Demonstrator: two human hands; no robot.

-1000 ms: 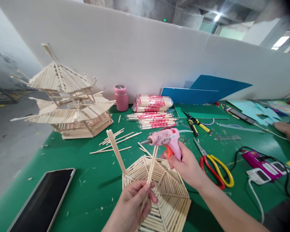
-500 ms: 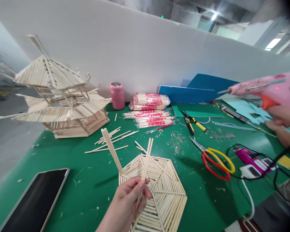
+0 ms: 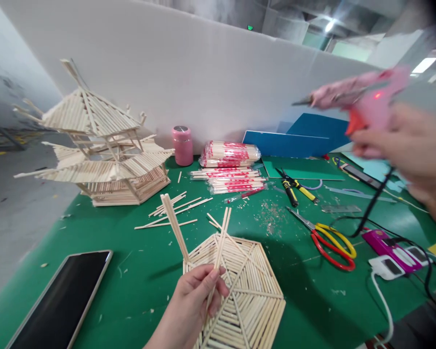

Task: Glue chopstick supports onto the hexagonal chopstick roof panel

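A white partition (image 3: 210, 82) backs the green table (image 3: 138, 295).

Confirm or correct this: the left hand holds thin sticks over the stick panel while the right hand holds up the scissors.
Wrong tool: the head view shows the right hand holding up a pink glue gun; the scissors lie on the green table. The left hand does hold thin sticks over the stick panel.

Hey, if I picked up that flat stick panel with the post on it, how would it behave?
The flat stick panel would probably feel light and fairly stiff, being thin sticks laid side by side with others crossing over them. Its post could break loose if knocked, since it rises from the edge with no brace in sight. Rolling seems unlikely, given the broad, flat shape.
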